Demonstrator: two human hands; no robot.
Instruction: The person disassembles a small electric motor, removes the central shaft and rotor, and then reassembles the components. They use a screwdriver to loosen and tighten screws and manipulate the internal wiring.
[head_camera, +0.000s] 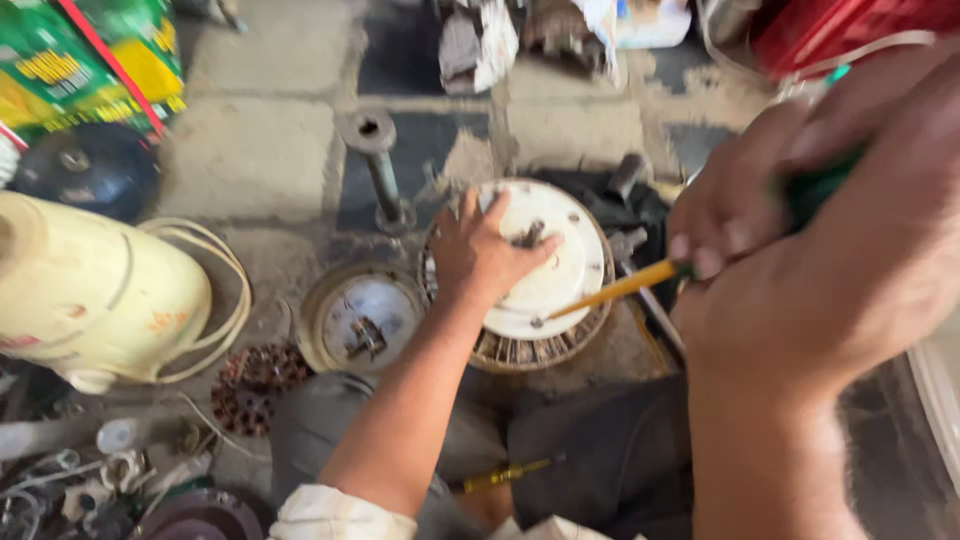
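Head view, looking down at a cluttered workshop floor.

Left hand (487, 255): palm down, fingers spread wide, pressed flat on the white round motor cover (550, 262). The cover sits on a ring of copper windings (520, 350) that shows beneath its near edge. A short shaft stub (530, 234) sticks up just beside the fingertips.

Right hand (790, 290): large and blurred, close to the camera, fist closed around a screwdriver (625, 288). Green handle inside the grip, yellow shank running from the fist toward the left hand; its tip touches the cover near the near rim.

Left of the left hand, just beside the motor: a second round cover (360, 318), lying open face up. Farther left, a cream plastic housing (90, 290) with a pale cord looped at its side. Near it, toward the person, a small rusty winding core (250, 385).

Beyond the left hand: a metal pipe stand (378, 165) upright on the stone floor (250, 150).

Below the forearm, on the person's lap: a second yellow-handled screwdriver (505, 474), lying loose.
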